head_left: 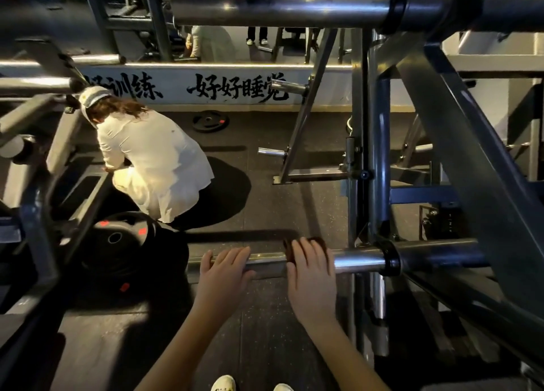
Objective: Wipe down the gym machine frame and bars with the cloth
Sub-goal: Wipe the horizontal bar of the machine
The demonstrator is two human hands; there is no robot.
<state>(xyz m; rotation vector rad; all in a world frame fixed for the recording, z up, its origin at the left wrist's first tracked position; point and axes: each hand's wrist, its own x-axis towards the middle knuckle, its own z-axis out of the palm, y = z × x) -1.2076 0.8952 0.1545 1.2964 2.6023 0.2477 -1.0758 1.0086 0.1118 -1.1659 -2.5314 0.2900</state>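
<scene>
A chrome bar (359, 261) of the grey gym machine frame (471, 161) runs across in front of me at waist height. My left hand (225, 271) lies over the bar's left end, fingers curled round it. My right hand (310, 275) grips a dark brown cloth (290, 250) wrapped round the same bar, a little right of the left hand. Most of the cloth is hidden under my fingers. A second chrome bar (279, 9) runs across overhead.
A person in a white shirt (153, 161) crouches on the dark floor to the left front. Black weight plates (117, 243) lean at the left, and another plate (210, 121) lies near the white wall. Frame posts and diagonal beams crowd the right side.
</scene>
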